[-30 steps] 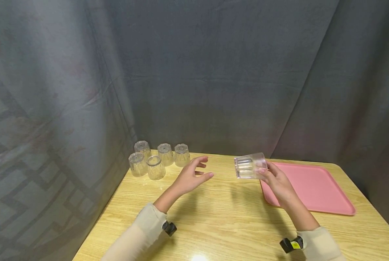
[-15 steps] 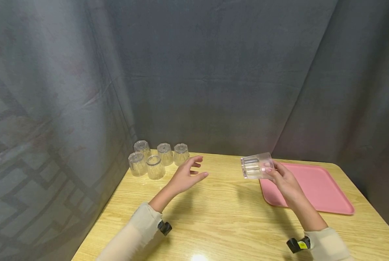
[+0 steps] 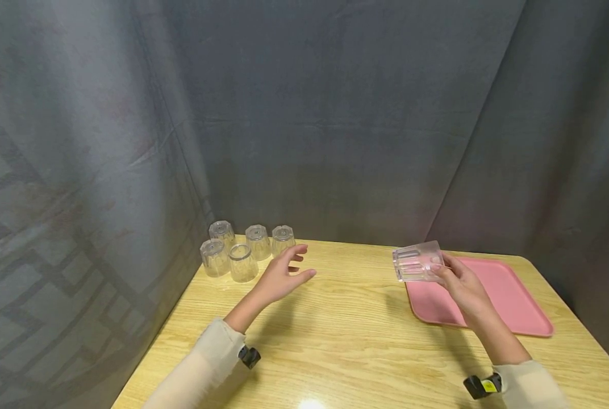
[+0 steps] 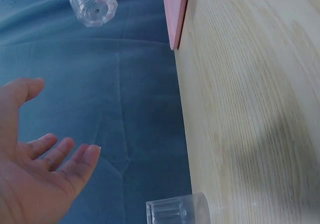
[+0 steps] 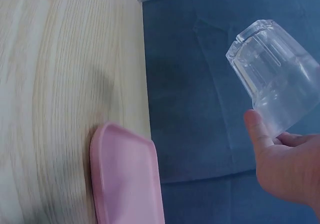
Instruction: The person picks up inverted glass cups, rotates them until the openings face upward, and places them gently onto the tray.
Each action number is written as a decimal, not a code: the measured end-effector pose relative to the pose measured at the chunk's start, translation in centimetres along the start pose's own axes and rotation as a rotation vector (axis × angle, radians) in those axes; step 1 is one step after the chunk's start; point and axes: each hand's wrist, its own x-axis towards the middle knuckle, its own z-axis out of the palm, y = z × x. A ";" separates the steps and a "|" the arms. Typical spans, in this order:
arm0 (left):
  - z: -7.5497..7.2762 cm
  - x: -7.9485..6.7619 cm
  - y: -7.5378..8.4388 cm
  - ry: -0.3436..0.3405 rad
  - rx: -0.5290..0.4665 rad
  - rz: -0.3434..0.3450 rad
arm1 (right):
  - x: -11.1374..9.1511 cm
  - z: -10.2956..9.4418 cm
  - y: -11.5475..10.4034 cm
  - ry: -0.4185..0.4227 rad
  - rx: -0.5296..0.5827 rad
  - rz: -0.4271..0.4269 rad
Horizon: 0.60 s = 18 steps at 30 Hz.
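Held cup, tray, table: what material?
Cup: glass or clear plastic, can't tell which; glossy, see-through, highlights on faceted sides.
Tray: likely plastic, smooth; uniform pink, rounded raised rim.
Table: wood or wood-look laminate, slight sheen; visible grain, bright reflection.

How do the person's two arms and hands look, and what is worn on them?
The left hand and right hand are bare, without gloves. The left sleeve and right sleeve are plain cream. A small black device sits at the left sleeve's end; another black device, with a yellow patch, sits at the right one's.
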 end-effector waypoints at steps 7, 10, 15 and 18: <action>-0.9 -0.4 -0.8 0.034 0.061 -0.017 | 0.3 -1.7 0.8 0.031 -0.119 0.101; -1.4 -0.6 -1.0 0.037 0.073 -0.026 | 0.5 -2.4 1.0 0.051 -0.161 0.140; -2.3 -0.8 -1.5 0.040 0.125 -0.044 | 0.6 -3.4 1.6 0.093 -0.166 0.189; -2.9 -0.8 -1.6 0.043 0.163 -0.049 | 0.7 -4.1 1.8 0.112 -0.151 0.214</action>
